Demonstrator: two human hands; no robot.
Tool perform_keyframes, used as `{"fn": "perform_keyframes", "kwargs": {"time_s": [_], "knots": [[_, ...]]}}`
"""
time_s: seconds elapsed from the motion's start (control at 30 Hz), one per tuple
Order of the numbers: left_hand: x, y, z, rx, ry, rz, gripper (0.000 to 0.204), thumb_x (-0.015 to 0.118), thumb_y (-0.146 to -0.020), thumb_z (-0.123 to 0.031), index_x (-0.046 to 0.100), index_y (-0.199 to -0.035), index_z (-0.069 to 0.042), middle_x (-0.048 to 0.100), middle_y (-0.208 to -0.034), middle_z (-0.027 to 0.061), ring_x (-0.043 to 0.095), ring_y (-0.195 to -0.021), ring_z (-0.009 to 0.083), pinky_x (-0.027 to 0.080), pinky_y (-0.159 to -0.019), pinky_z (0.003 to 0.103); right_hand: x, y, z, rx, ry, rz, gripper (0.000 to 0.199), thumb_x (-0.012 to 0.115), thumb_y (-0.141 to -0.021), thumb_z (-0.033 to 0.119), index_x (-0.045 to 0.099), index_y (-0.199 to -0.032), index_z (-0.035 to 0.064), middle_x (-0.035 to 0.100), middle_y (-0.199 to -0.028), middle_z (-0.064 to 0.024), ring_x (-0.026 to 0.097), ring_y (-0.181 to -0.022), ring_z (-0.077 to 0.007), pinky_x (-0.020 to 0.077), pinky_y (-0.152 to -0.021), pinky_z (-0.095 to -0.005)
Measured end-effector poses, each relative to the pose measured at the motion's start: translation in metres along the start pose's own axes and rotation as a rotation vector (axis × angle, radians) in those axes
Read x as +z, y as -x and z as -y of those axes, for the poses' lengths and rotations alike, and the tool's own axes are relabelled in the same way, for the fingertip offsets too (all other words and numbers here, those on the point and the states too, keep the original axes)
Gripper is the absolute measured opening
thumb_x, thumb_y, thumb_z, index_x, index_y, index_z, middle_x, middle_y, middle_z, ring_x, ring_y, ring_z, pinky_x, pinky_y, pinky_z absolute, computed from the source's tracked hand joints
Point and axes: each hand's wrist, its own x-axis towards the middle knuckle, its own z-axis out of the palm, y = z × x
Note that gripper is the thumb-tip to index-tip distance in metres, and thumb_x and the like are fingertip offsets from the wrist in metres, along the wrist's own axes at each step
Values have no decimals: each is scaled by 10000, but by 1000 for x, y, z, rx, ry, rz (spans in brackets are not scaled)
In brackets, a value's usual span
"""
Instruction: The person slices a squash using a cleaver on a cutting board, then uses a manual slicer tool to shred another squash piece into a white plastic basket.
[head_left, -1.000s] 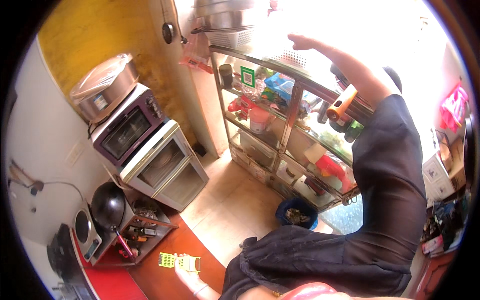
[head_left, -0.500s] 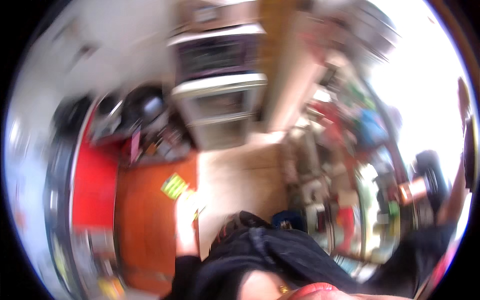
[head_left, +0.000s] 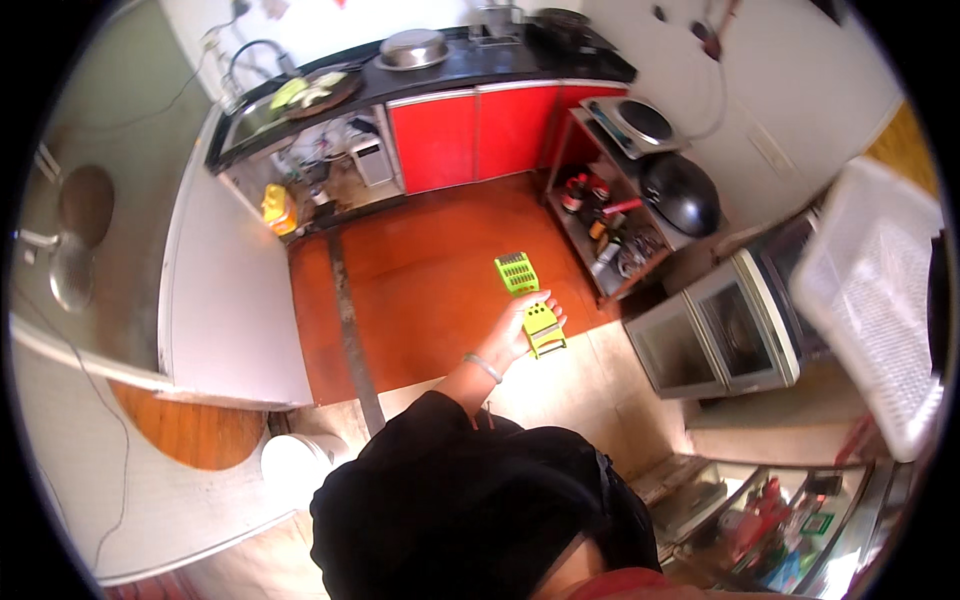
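Note:
My left hand [head_left: 518, 325], a pale bangle at its wrist, is closed on two lime-green vegetable slicers. One, a grater plate [head_left: 516, 271] with rows of dark slots, sticks out beyond the fingers. The other, a yellow-green slicer [head_left: 545, 331] with round holes and a blade slot, lies across the palm. Both are held in the air above the floor. At the right edge hangs a tilted white perforated plastic basket [head_left: 870, 300]; what supports it is hidden. My right hand is not in view.
Ahead runs a black counter [head_left: 465, 70] with a sink and red cabinets [head_left: 433, 140]. A metal rack [head_left: 600, 225] holds a hotplate, a black wok [head_left: 680, 195] and bottles. A glass-door cabinet [head_left: 700, 335] stands right, a white bucket [head_left: 300, 462] lower left, and a cluttered shelf [head_left: 770, 520] lower right.
The view has swung round, bringing the sink counter ahead. My left hand still holds the green slicers. My raised right arm has left the picture, and the white basket has appeared at right.

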Motion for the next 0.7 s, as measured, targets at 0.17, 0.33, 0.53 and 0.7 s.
{"fn": "perform_keyframes", "kwargs": {"time_s": [0.17, 0.33, 0.53, 0.7], "knots": [[-67, 69, -143, 326, -65, -101, 139, 639, -834, -98, 534, -911, -52, 559, -831, 82, 594, -814, 216, 523, -835, 409, 167, 26, 158, 156, -588, 484, 248, 597, -864, 234, 559, -692, 59, 462, -590, 35, 403, -537, -102, 337, -518, -286], [-129, 141, -277, 524, -102, -227, 129, 601, -855, -64, 513, -948, -48, 559, -847, 76, 586, -768, 200, 519, -769, 361, 342, 132, 320, 343, -1007, 854, 219, 639, -811, 257, 635, -713, 62, 552, -658, 18, 465, -596, -89, 369, -535, -293], [-177, 198, -379, 765, -120, -365, 138, 594, -860, -84, 498, -956, -58, 549, -824, 71, 569, -771, 210, 517, -770, 379, 460, 229, 508, 595, -1447, 1287, 166, 611, -835, 198, 609, -819, 33, 579, -663, -18, 490, -502, -87, 361, -414, -222], [-199, 178, -437, 806, -57, -561, 85, 583, -876, -90, 530, -906, -31, 572, -804, 76, 588, -765, 220, 515, -745, 375, 520, 254, 612, 788, -1592, 1309, 157, 584, -851, 191, 599, -873, 36, 562, -667, -11, 481, -511, -91, 359, -425, -227]]}}
